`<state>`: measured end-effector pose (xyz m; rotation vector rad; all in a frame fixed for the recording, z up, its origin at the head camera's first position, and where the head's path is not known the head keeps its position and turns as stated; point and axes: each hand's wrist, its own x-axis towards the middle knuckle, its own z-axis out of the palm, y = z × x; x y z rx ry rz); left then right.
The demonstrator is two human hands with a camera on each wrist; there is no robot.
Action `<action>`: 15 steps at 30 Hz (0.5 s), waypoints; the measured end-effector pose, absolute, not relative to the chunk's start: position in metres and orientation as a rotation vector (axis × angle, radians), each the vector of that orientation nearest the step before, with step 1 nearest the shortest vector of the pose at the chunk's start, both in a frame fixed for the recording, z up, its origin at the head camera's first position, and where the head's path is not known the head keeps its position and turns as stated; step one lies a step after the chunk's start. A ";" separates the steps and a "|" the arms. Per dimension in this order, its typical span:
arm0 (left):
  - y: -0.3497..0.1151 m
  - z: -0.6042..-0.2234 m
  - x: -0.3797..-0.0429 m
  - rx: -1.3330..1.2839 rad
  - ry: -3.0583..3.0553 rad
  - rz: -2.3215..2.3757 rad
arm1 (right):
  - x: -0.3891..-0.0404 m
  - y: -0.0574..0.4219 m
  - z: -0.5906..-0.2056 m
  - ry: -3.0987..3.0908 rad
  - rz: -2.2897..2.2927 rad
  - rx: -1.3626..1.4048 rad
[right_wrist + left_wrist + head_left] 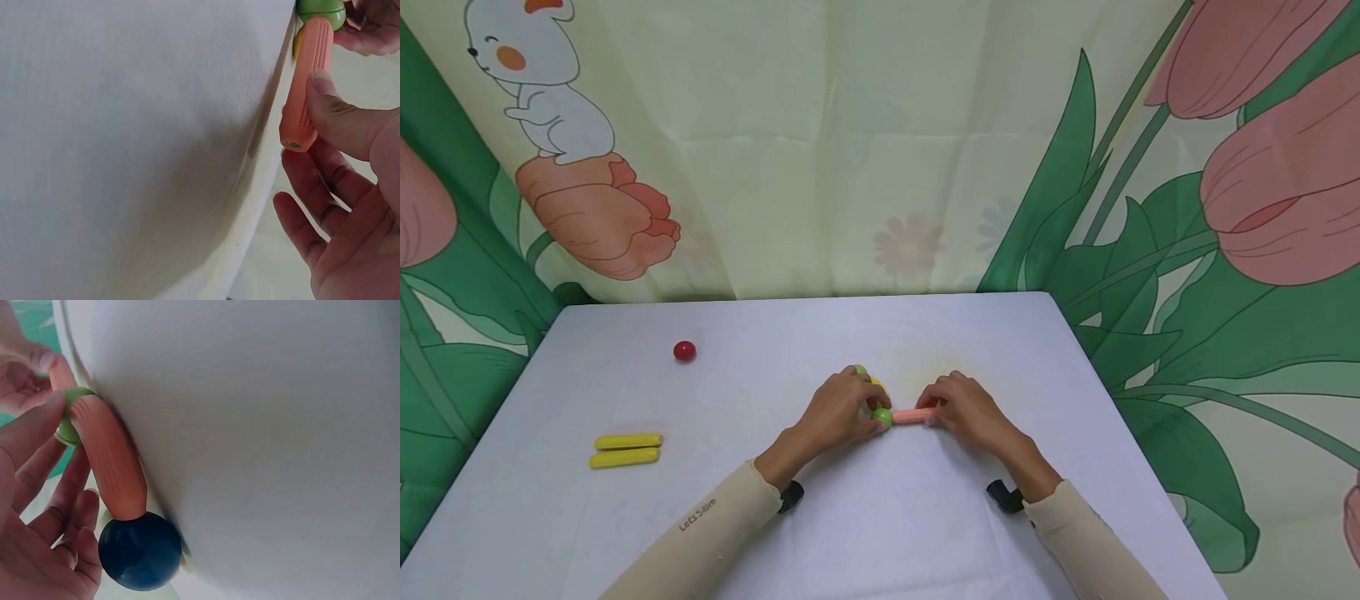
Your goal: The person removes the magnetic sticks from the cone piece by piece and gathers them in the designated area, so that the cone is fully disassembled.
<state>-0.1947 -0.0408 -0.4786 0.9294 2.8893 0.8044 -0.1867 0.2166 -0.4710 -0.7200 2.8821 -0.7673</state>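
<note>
- Head view: both hands met near the middle of the white table (925, 517). The left hand (838, 410) curled over a small cluster of pieces, a green ball (882, 417) showing at its fingertips, seemingly to keep the cluster from rolling. The right hand (964, 410) pinched the far end of a pink rod (913, 415) that lay flat with its near end touching that green ball. A red ball (684, 351) sat well apart to the left, and two yellow rods (626, 450) lay side by side near the left edge
- Left wrist view: the pink rod (109, 459) ran between the green ball (70, 422) and a dark blue ball (140, 550), touching both. The left hand (37, 519) cupped them with curled fingers, thumb near the green ball, so the joint looked steadied; how tightly it held I cannot tell
- Right wrist view: the right hand (350, 187) held the pink rod (306, 87) with the thumb pressed on its side near the free end, the other fingers spread loosely below. The rod's far end met the green ball (321, 11), so the grip sat at the opposite end from the joint
</note>
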 end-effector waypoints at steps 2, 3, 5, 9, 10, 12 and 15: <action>-0.041 -0.478 -0.195 0.932 2.889 0.795 | -0.188 0.220 -0.470 2.862 -0.776 -0.736; -0.041 -0.478 -0.195 0.934 2.891 0.789 | -0.188 0.221 -0.469 2.860 -0.780 -0.736; -0.041 -0.478 -0.195 0.941 2.894 0.784 | -0.188 0.226 -0.468 2.862 -0.782 -0.721; -0.041 -0.478 -0.195 0.934 2.899 0.789 | -0.188 0.235 -0.465 2.886 -0.805 -0.625; -0.041 -0.478 -0.195 0.933 2.901 0.793 | -0.188 0.238 -0.465 2.895 -0.803 -0.606; -0.041 -0.479 -0.195 0.929 2.903 0.798 | -0.187 0.243 -0.465 2.911 -0.805 -0.578; -0.041 -0.481 -0.194 0.935 2.911 0.811 | -0.186 0.253 -0.465 2.937 -0.801 -0.547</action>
